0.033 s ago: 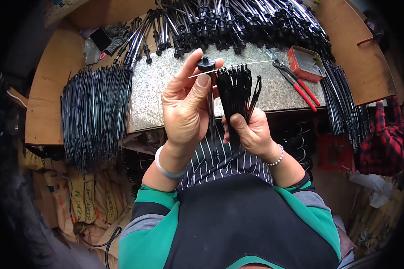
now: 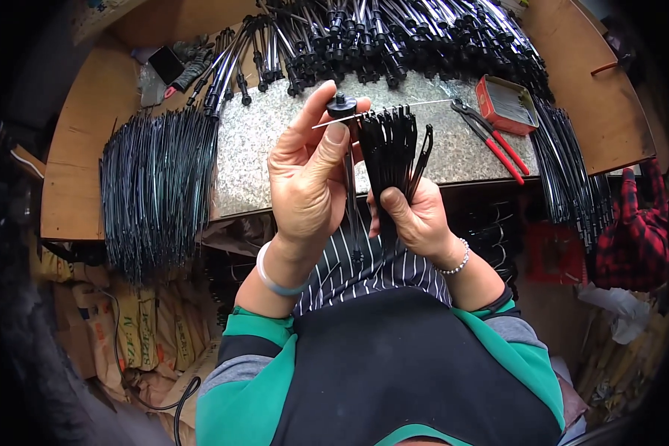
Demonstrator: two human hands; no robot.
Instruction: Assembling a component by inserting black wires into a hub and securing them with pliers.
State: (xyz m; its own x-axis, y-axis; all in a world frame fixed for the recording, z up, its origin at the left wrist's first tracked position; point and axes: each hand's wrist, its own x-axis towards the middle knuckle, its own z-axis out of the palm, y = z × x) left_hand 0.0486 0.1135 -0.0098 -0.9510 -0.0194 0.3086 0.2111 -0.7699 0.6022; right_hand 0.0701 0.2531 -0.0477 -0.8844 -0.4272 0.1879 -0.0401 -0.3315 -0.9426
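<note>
Steadying the rod [image 2: 351,175], the left hand [image 2: 305,175] clamped its fingers below the cap [image 2: 341,109]; at the bench [image 2: 247,152], the right hand [image 2: 422,214] clasped the ribs [image 2: 388,152], presumably keeping them aligned along the wire [image 2: 432,103].

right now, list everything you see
table: one, speckled grey, upper half
rod pile: one, black and silver, table's back
bundles: two, black, table's left and right
pliers: one, red-handled, table's right
box: one, red, beside pliers
phone: one, dark, table's back left
strips: many, black, centre
wire: one, silver, at strips' tops
rod: one, black, left of strips
sacks: several, tan and yellow, lower left
checked cloth: one, red-black, far right
bag: one, whitish, lower right
apron: one, black, lower centre
bangle: one, pale, left wrist
bracelet: one, silvery, right wrist
left hand: one, bare, holding rod
right hand: one, bare, holding strips
</note>
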